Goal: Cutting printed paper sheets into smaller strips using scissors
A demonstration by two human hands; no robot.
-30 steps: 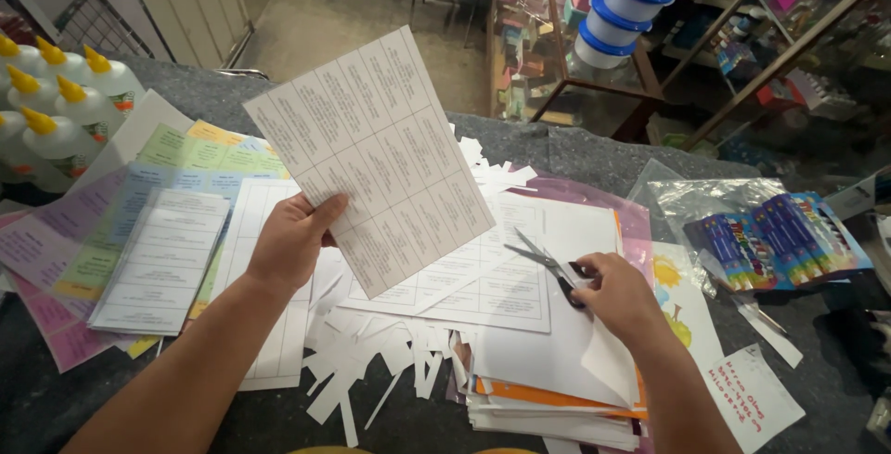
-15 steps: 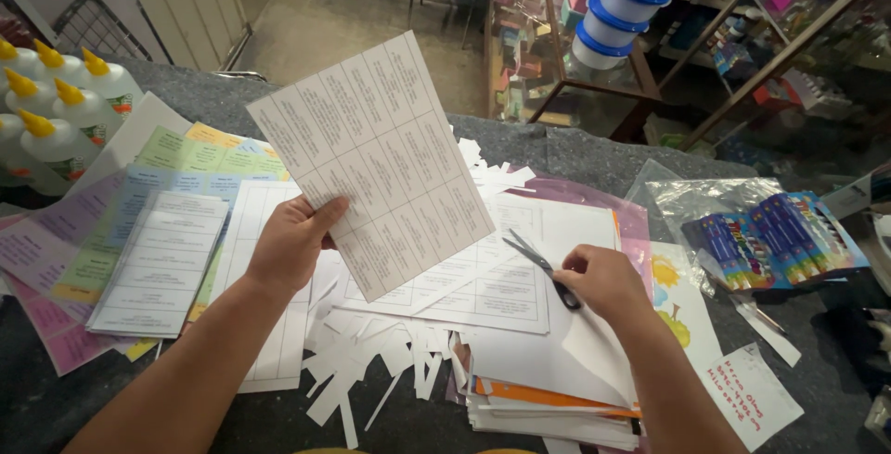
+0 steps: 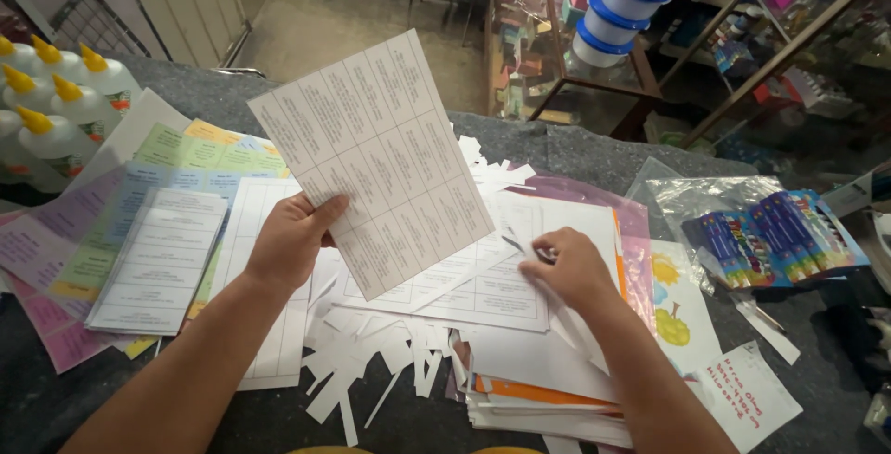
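Left hand [image 3: 290,242] grips printed sheet [image 3: 376,162] upright above paper stack [image 3: 520,324]
Right hand [image 3: 571,268] closes on scissors [image 3: 531,250], mostly hidden, on the stack. Clear bag [image 3: 705,196] holds marker packs [image 3: 775,236]; glue bottles [image 3: 51,106] stand left. Grey table [image 3: 575,143]; tubs [image 3: 622,8] on shelf behind

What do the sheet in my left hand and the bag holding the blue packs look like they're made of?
The gridded sheet looks like thin matte white paper: it stands flat with a slight bend while the left hand pinches its edge. The bag looks like clear glossy plastic film, see-through, wrinkled and catching glare over the blue packs.
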